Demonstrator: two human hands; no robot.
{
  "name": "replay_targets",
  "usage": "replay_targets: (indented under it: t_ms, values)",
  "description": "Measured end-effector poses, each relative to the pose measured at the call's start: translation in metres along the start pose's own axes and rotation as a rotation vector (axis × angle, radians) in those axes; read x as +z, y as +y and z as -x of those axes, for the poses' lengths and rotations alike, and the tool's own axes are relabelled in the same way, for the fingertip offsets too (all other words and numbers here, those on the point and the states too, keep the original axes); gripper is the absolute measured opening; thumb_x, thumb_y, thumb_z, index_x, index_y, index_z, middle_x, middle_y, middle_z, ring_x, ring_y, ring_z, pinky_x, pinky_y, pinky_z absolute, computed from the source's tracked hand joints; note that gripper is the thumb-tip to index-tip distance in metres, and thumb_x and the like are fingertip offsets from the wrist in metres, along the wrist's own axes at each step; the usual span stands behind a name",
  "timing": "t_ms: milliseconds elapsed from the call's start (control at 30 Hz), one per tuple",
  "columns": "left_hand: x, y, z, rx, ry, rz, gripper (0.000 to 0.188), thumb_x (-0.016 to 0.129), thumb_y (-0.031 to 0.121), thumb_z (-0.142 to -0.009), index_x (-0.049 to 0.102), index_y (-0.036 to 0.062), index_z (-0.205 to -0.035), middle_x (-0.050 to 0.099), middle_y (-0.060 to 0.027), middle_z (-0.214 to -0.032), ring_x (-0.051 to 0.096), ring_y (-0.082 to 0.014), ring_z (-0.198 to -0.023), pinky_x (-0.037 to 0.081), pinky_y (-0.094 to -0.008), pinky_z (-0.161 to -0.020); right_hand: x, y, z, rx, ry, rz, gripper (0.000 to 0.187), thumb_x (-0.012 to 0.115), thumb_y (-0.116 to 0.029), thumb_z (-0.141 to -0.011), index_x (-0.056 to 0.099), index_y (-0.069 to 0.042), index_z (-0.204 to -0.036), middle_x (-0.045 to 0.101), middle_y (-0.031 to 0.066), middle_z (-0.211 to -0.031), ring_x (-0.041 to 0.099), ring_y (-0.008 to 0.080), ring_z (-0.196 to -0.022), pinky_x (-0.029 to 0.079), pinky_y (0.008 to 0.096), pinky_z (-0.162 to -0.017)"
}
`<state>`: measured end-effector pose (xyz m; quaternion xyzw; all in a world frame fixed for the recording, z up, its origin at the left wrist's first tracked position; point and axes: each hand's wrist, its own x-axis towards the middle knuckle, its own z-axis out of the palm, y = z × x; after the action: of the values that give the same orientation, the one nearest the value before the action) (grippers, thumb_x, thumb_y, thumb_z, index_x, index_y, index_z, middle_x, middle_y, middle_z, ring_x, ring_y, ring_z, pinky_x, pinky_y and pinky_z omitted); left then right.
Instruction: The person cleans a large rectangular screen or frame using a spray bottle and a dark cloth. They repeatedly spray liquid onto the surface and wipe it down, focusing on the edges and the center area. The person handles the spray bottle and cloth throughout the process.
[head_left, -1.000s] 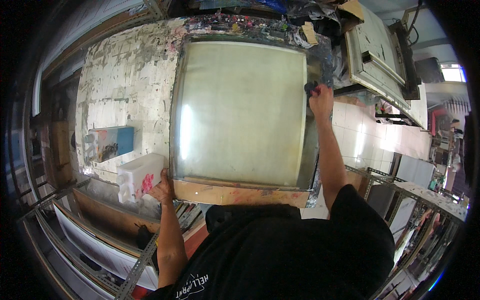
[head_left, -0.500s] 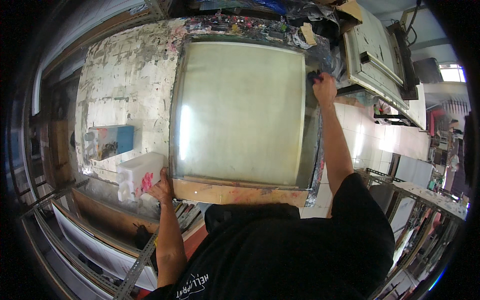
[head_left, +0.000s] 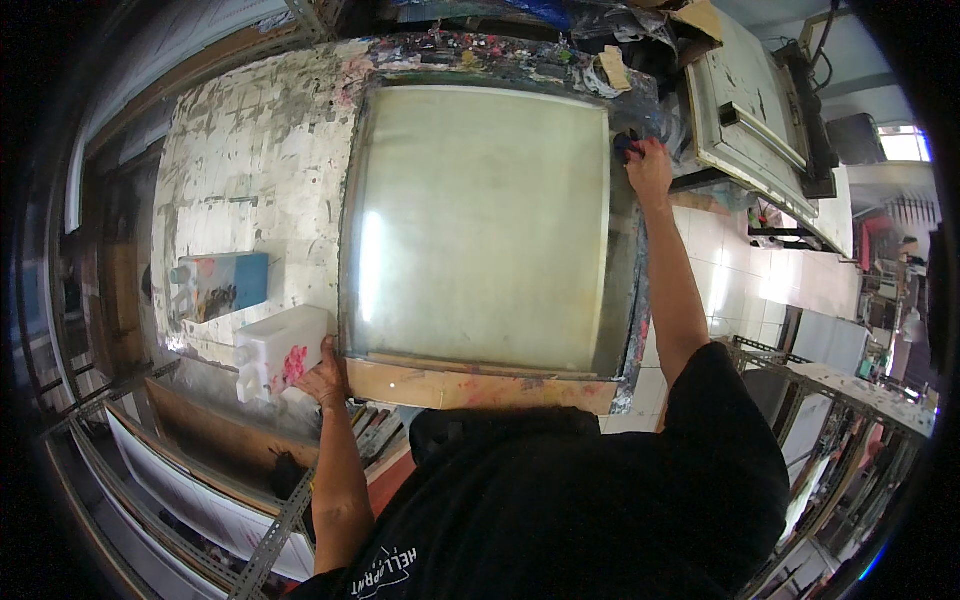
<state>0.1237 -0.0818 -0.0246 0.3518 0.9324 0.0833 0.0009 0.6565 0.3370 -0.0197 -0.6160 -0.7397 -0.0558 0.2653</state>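
Note:
A large pale, glossy panel [head_left: 485,220], looking like glass set in the tabletop, lies in front of me. Past its right edge, my right hand [head_left: 650,168] is closed around a dark bunched cloth [head_left: 625,145] on the table's far right border. Much of the cloth is hidden by the fingers. My left hand [head_left: 322,380] leans at the near edge of the table, thumb and fingers apart, holding nothing that I can see. Beside it a white plastic jug [head_left: 285,335] with pink stains lies on its side; whether the fingers touch it I cannot tell.
A blue-and-white stained jug [head_left: 235,282] lies farther left on the paint-marked tabletop [head_left: 265,170]. Dried paint crusts the far border [head_left: 470,50]. Metal shelving [head_left: 270,545] stands near left, another rack [head_left: 850,390] at right. A pale flat-topped machine [head_left: 745,110] stands far right.
My right hand has shifted very slightly away from me with the dark cloth, along the table's right border. My left hand stays in place.

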Motion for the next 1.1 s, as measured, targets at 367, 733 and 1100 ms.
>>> replay_targets:
  t_ms: [367, 733, 1100]
  values:
    - [-0.003, -0.001, -0.001, 0.046, 0.043, 0.017, 0.062, 0.055, 0.062, -0.086, 0.068, 0.0081, -0.114, 0.063, -0.0136, -0.122, 0.052, -0.0382, -0.114, 0.034, -0.0494, -0.099, -0.028, -0.048, 0.082, 0.085, -0.106, -0.152, 0.015, 0.066, -0.002, -0.068, 0.064, -0.007, -0.083, 0.063, 0.0115, -0.088, 0.057, 0.0371, -0.087, 0.046, 0.0469, -0.078]
    - [-0.007, 0.005, -0.002, 0.054, 0.003, 0.036, 0.067, 0.053, 0.065, -0.085, 0.065, 0.0088, -0.12, 0.06, -0.0144, -0.128, 0.05, -0.0385, -0.118, 0.032, -0.0495, -0.103, 0.014, -0.014, -0.012, 0.148, -0.063, -0.046, 0.017, 0.066, -0.013, -0.075, 0.065, -0.005, -0.09, 0.063, 0.0139, -0.099, 0.056, 0.0379, -0.095, 0.047, 0.0471, -0.085]
    - [-0.001, -0.002, -0.004, 0.061, 0.043, 0.075, 0.065, 0.059, 0.061, -0.082, 0.065, 0.0071, -0.118, 0.061, -0.0151, -0.125, 0.051, -0.0393, -0.116, 0.033, -0.05, -0.101, -0.047, -0.04, 0.069, 0.29, -0.102, 0.038, 0.017, 0.071, -0.016, -0.07, 0.068, -0.004, -0.083, 0.066, 0.0168, -0.089, 0.063, 0.0381, -0.087, 0.051, 0.0458, -0.076]
